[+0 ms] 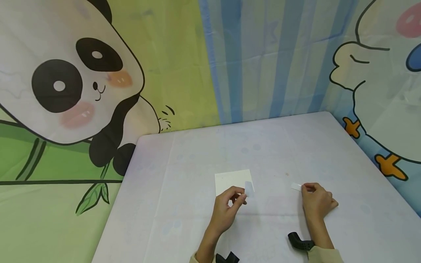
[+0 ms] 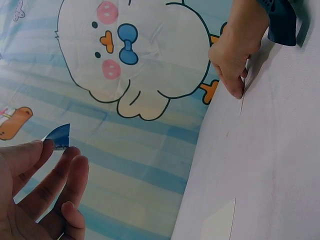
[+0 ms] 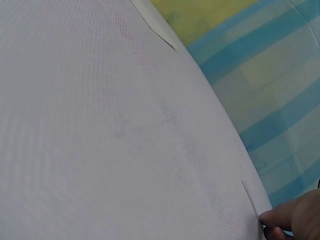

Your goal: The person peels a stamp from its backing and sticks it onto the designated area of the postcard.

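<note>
My left hand (image 1: 226,209) pinches a small, thin translucent film piece (image 1: 249,189) between thumb and fingertips, raised above the table. In the left wrist view that film (image 2: 61,137) looks blue and slightly curved, and the other fingers are loosely bent. Off to the right, my right hand (image 1: 317,201) pinches one end of a small white strip (image 1: 296,186) low at the tabletop. The right wrist view shows this strip (image 3: 250,198) nearly edge-on at the fingertips. Partly behind the left hand lies a cream square sheet (image 1: 231,180).
A white cloth covers the table (image 1: 184,164). Cartoon-printed curtains (image 1: 171,73) stand along its back and sides. Each wrist wears a black band; the right one (image 1: 300,242) shows near the sleeve.
</note>
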